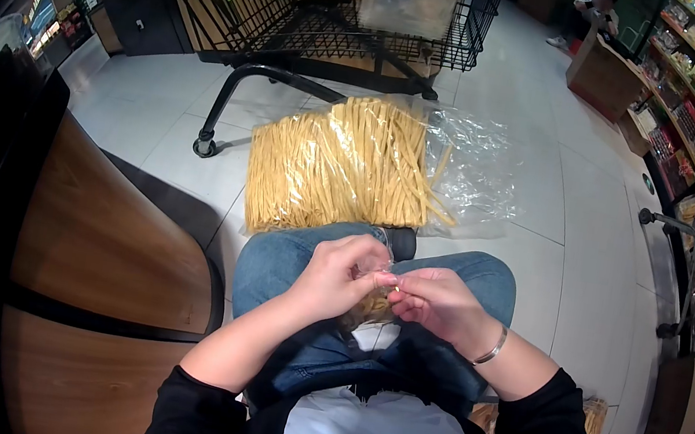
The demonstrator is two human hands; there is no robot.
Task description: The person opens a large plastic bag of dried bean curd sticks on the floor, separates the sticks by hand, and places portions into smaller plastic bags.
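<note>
In front of my lap, my left hand [344,272] and my right hand [440,305] meet with their fingertips close together. Both are closed in a pinch at the top of a small clear plastic bag [370,309], which hangs below them with brownish-yellow pieces inside. My fingers partly cover the bag's neck. Just beyond my knees, a large clear plastic bag of long yellow dried strips [337,167] lies on the floor. Its loose plastic end [482,178] spreads to the right, with a few strips poking into it.
A black wire shopping cart [321,27] stands beyond the large bag. On my left is a wood-panelled counter [114,237]. Stocked shelves [693,97] line the right side, with a cardboard box [605,80] and a seated person [596,17] farther back.
</note>
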